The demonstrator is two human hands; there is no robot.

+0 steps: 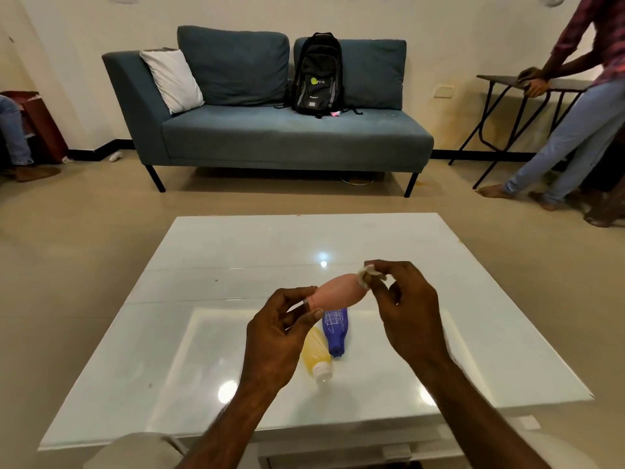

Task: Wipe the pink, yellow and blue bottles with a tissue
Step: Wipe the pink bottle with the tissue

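Note:
My left hand holds the pink bottle by its cap end, lifted above the white glass table and lying roughly level. My right hand pinches a small crumpled white tissue against the bottle's far end. Below the pink bottle, the blue bottle and the yellow bottle lie on their sides on the table, side by side, caps toward me. My left hand partly hides the yellow bottle.
A blue sofa with a black backpack and a white cushion stands beyond the table. A person leans on a dark folding table at the right. Another person's legs show at the left edge.

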